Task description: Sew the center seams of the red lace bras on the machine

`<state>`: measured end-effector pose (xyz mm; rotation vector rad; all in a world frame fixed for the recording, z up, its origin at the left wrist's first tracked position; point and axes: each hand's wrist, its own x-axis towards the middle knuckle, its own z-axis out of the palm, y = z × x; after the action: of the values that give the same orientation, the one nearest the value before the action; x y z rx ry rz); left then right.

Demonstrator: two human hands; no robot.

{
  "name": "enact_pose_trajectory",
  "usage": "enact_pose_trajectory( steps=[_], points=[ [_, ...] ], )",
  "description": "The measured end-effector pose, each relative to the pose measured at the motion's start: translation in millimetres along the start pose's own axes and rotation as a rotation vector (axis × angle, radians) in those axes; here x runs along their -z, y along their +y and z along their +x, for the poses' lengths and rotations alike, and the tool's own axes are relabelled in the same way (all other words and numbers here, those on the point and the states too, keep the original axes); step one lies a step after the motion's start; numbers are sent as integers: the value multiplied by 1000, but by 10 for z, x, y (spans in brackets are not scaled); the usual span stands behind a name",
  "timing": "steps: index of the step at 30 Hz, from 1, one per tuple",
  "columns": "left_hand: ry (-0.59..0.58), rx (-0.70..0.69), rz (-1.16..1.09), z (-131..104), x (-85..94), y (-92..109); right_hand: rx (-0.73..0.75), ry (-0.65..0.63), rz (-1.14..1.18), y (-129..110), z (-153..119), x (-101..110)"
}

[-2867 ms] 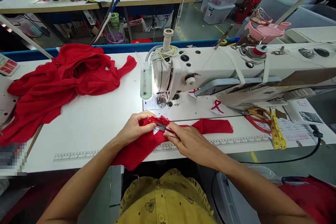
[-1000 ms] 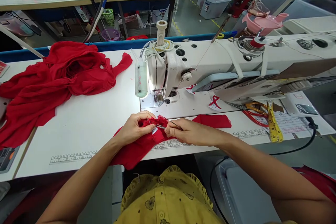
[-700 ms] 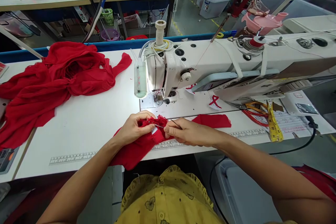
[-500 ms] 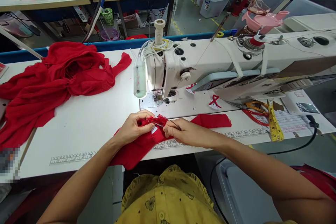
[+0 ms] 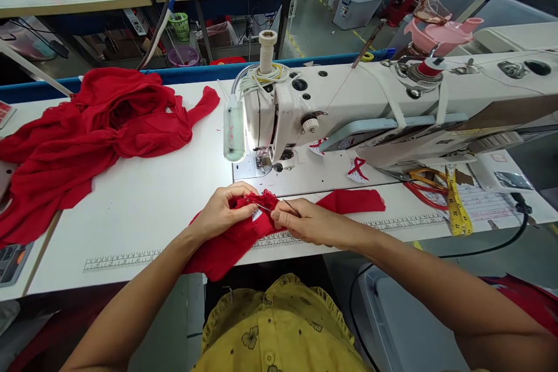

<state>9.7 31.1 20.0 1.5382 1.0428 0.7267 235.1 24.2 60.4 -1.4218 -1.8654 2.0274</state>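
My left hand (image 5: 226,209) is closed on the lace-edged part of a red garment piece (image 5: 222,253), thumb and fingers pinching it. A small white label (image 5: 257,215) shows on the cloth beside the thumb. My right hand (image 5: 307,221) is closed round a slim pointed metal tool (image 5: 264,207); its exact kind is hard to make out. The tool's tip is at the red lace, close to my left thumb. The red cloth hangs over the table's front edge, in front of the sewing machine (image 5: 279,116). Another stretch of red fabric (image 5: 352,201) lies right of my right hand.
A heap of red fabric (image 5: 131,122) covers the table's left. Orange-handled scissors (image 5: 429,186), a yellow tape measure (image 5: 455,209) and papers lie at the right. White scraps with red ribbon (image 5: 357,170) rest by the machine. A lidded plastic bin (image 5: 410,319) stands below.
The view has shifted very slightly. Both hands, the tool and the red cloth keep almost the same position.
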Motion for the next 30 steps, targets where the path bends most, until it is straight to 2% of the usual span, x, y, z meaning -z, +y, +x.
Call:
enact_pose_trajectory(
  steps=[5, 9, 11, 14, 15, 19, 22, 27, 30],
  points=[
    [5, -8, 4, -14, -3, -1, -18, 17, 25, -30, -4, -17],
    [7, 3, -8, -14, 7, 1, 83, 8, -62, 26, -42, 50],
    [3, 18, -9, -16, 15, -1, 151, 69, -148, 48, -56, 96],
    [-20, 17, 4, -17, 21, -6, 266, 305, -245, 42, 5, 102],
    [-24, 5, 9, -17, 20, -6, 306, 344, -251, 33, 52, 83],
    [-7, -33, 30, -17, 17, 1, 378, 333, -248, 7, 297, -27],
    [-27, -20, 56, -17, 19, 7, 405, 414, -218, 15, 407, -69],
    [-39, -6, 66, -10, 14, -11, 394, 418, -233, 9, 374, -68],
    [-43, -3, 31, -6, 12, -21, 404, 465, -244, -14, 329, -50]
  ],
)
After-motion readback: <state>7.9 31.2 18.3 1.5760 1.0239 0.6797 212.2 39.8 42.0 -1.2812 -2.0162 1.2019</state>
